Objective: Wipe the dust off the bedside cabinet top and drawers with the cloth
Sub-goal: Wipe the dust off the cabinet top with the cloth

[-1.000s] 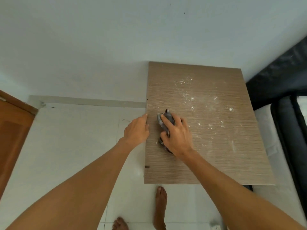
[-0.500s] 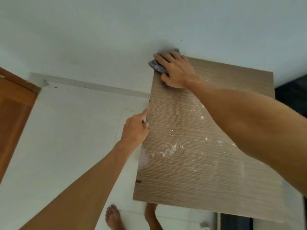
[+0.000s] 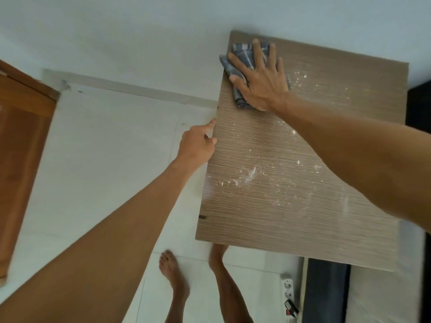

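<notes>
At cabinet top's [image 3: 303, 206] far-left corner, right hand [image 3: 261, 82] spread flat on cloth [image 3: 242, 57]; left hand [image 3: 197, 144] curled against its left edge

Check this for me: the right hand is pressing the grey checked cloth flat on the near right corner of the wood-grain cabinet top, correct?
Wrong corner. The head view shows the right hand pressing the grey checked cloth flat on the far left corner of the wood-grain cabinet top.

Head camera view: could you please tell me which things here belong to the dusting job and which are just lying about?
Part of the job:
cloth, pressed flat under the right hand
cabinet top, with white dust
left hand, at the cabinet's left edge

Just lying about:
power strip
wooden door
</notes>
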Tool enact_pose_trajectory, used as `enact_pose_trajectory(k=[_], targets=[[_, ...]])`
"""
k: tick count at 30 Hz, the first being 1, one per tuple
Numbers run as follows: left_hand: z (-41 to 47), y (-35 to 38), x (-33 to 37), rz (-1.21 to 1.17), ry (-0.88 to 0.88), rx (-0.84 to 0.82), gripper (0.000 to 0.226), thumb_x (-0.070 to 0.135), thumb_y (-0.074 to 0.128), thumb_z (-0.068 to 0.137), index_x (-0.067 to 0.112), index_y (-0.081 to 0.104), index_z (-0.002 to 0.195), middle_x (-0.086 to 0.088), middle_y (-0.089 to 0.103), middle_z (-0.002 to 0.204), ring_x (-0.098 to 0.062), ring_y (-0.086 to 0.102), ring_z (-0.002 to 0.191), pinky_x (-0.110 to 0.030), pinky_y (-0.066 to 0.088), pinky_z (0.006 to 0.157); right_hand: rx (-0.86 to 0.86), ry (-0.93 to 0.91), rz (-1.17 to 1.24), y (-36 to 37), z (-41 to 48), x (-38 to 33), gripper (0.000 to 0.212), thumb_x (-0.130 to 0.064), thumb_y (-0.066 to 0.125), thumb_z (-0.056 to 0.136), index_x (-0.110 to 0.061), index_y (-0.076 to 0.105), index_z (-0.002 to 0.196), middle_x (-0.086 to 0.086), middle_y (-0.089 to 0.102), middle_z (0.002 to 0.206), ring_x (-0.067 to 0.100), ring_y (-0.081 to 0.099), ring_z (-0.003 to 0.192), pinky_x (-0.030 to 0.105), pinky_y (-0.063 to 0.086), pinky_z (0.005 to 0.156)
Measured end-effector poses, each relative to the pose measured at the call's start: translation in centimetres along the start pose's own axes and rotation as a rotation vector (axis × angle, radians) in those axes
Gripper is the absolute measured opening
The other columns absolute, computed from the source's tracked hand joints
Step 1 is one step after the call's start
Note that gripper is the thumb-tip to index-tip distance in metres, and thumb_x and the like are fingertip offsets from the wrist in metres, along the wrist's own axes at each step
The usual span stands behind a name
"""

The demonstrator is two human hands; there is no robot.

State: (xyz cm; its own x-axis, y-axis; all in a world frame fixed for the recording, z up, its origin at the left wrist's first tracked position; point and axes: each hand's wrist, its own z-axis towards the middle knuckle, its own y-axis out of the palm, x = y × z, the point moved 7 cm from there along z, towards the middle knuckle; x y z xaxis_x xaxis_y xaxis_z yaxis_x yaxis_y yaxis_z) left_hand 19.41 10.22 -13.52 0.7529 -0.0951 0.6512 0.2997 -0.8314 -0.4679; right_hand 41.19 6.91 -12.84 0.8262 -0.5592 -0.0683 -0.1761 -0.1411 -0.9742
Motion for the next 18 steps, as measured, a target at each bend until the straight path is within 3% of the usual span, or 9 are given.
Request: enact_pose_trajectory(k=[6, 13, 18], targets=[[-0.4, -0.4, -0.4, -0.181, -0.118, -0.043, 0.050, 0.003, 0.043, 0.095, 0.027, 0.049, 0.138, -0.004, 0.063, 0.112, -0.022, 0.064, 0.094, -0.035, 0.060, 0.076, 0.005, -0.118, -0.021, 1.5, -6.8, -3.0, 0.062, -0.062, 0.009, 0.099, -0.039, 0.012, 0.157, 0.014, 0.011, 0.165, 0.049, -0.003, 0.148, 0.063, 0.011, 0.118], [-1.2, -1.1, -0.1, -0.328, -0.159, -0.009, 0.047, 0.003, 0.041, 0.089, 0.020, 0.056, 0.131, -0.012, 0.067, 0.111, -0.027, 0.068, 0.090, -0.041, 0.060, 0.075, 0.012, -0.174, -0.022, 4.4, -16.3, -7.4, 0.060, -0.058, 0.017, 0.101, -0.034, 0.021, 0.156, 0.016, 0.019, 0.163, 0.054, 0.005, 0.146, 0.065, 0.020, 0.115], [-2.4, -1.0, 0.3, -0.199, -0.090, -0.006, 0.050, 0.004, 0.037, 0.090, 0.020, 0.053, 0.135, -0.007, 0.064, 0.114, -0.025, 0.062, 0.094, -0.038, 0.056, 0.077, 0.003, -0.184, 0.031, 5.7, -22.1, -10.2, 0.059, -0.057, 0.023, 0.101, -0.033, 0.028, 0.154, 0.015, 0.024, 0.162, 0.057, 0.010, 0.144, 0.068, 0.023, 0.112]])
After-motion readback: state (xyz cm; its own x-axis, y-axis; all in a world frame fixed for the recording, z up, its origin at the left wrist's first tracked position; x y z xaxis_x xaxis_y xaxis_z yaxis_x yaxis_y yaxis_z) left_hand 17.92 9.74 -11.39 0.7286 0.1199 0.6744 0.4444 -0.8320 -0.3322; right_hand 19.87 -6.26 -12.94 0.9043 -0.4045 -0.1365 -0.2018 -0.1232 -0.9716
